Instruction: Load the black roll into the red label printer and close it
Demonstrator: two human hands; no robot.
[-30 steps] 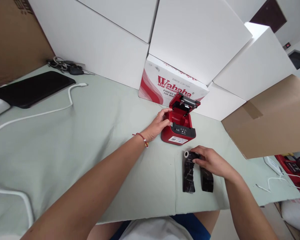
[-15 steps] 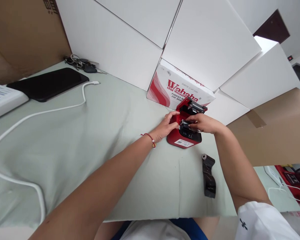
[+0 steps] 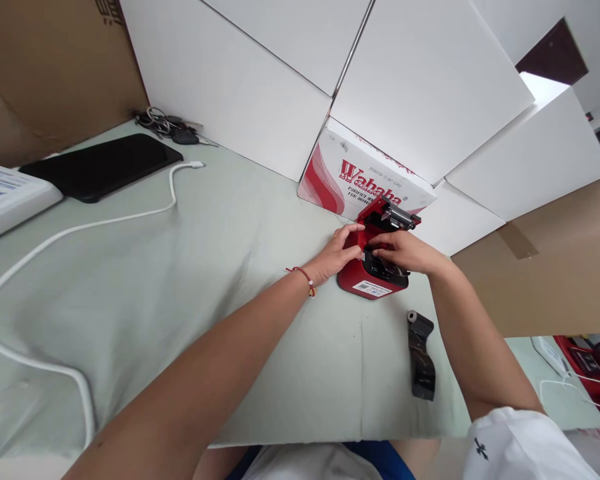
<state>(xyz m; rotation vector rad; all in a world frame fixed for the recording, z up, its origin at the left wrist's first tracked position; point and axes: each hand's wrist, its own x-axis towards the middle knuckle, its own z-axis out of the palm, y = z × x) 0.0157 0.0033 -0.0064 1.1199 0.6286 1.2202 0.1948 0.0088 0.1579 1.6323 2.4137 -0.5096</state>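
brace the open red device [image 3: 356, 275], right of frame centre, with the left hand [image 3: 336, 257], grip apart along its side. guide the right hand [image 3: 405, 252] squarely inside, clear of the raised lid [image 3: 377, 217]; that hand's grip state cannot be told.

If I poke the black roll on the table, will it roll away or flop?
The black roll might turn a bit, since its wound end looks round. Its tail would probably flop, because it lies in bends. It may feel slippery, judging by its shine.
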